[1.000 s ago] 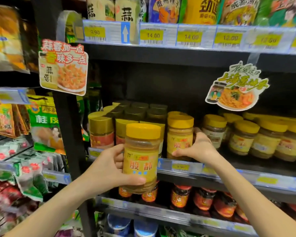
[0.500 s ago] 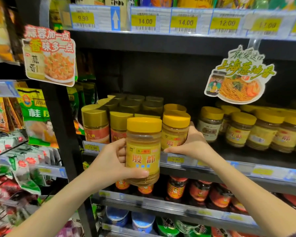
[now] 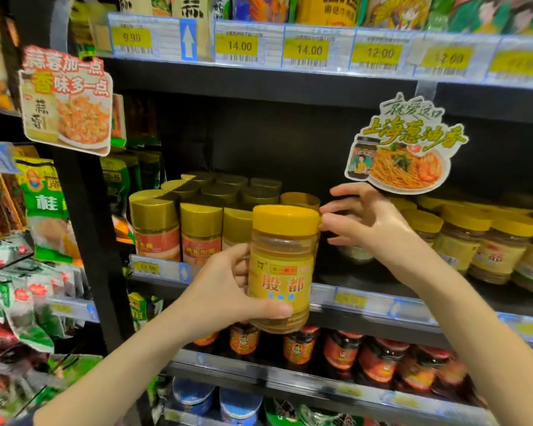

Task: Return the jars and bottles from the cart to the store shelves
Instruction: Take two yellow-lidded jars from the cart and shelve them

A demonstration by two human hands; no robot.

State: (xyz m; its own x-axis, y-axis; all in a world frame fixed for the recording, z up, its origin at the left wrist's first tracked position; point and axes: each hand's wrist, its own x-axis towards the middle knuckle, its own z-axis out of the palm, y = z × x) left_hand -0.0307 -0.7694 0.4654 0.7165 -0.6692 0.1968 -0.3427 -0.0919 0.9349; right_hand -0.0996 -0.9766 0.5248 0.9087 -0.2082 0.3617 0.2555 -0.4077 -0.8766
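Two bare hands worked in front of the middle shelf (image 3: pixel 366 302). The left hand (image 3: pixel 225 290) was wrapped around a jar (image 3: pixel 282 269) with a yellow lid and yellow label, thumb across the lower front and fingers behind, holding it upright just in front of the shelf's front edge, clear of the board. The right hand (image 3: pixel 363 222) was spread with its fingers apart and held nothing; its fingertips were at the right side of the jar's lid, but actual touch could not be told. It reached over a bare patch of shelf between two groups of stock.

Left of that gap, toward the shelf's left end, stood gold-lidded jars (image 3: pixel 179 222) in rows running from the front edge to the back. One more yellow-lidded jar (image 3: pixel 299 199) showed behind the held one, mostly hidden. Right of the gap, yellow-lidded jars (image 3: pixel 486 241) ran on to the right edge of the view, partly blurred.

Price tags (image 3: pixel 308 50) lined the front edge of the upper shelf, reading 9.90, 14.00, 14.00 and 12.00. A noodle sign (image 3: pixel 403 149) hung from that edge above the right hand; another sign (image 3: pixel 66 99) hung at the left upright. Red-labelled jars (image 3: pixel 379 364) filled the shelf below.
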